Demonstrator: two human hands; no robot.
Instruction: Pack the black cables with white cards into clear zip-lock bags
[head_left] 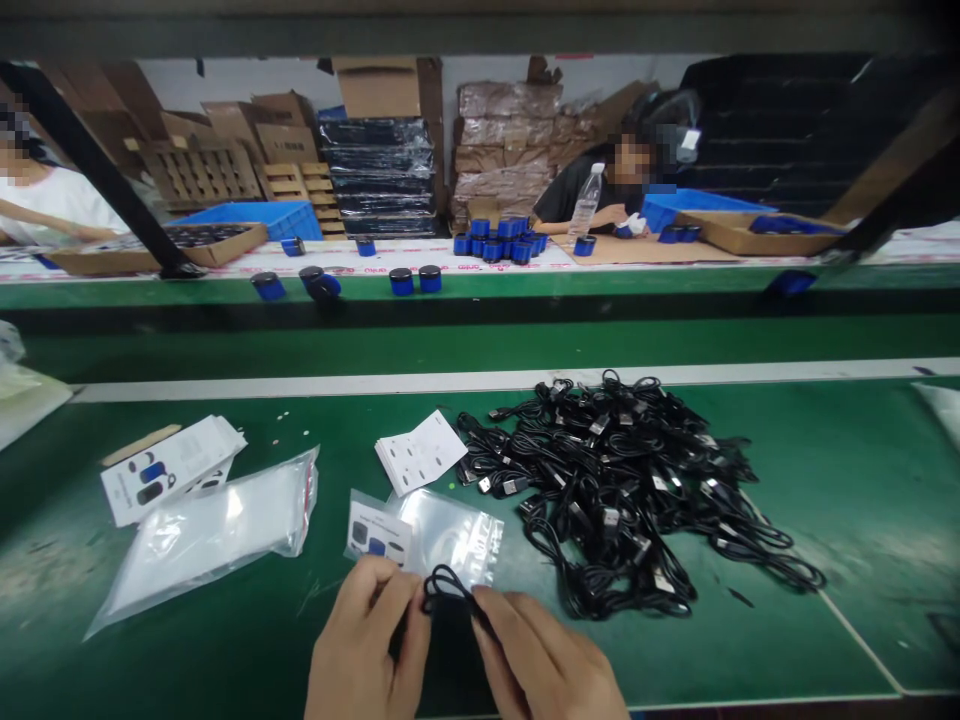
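Note:
At the near edge of the table, my left hand point(367, 640) and my right hand point(544, 655) are both closed on a coiled black cable point(448, 578), one at each side of its loop. Just beyond my left fingers is a printed card point(379, 532) in a clear bag; I cannot tell whether those fingers also touch it. Flat clear zip bags point(454, 535) lie behind the cable. A small stack of white printed leaflets point(421, 452) sits farther back. To the right spreads a big heap of bundled black USB cables point(611, 480).
On the left lie a packet of clear bags point(225, 520) and printed cards point(172, 468). Across, a far bench point(360, 268) bears blue-and-black round devices point(499, 240), a plastic bottle point(587, 205) and blue bins point(300, 218). Two people sit behind it.

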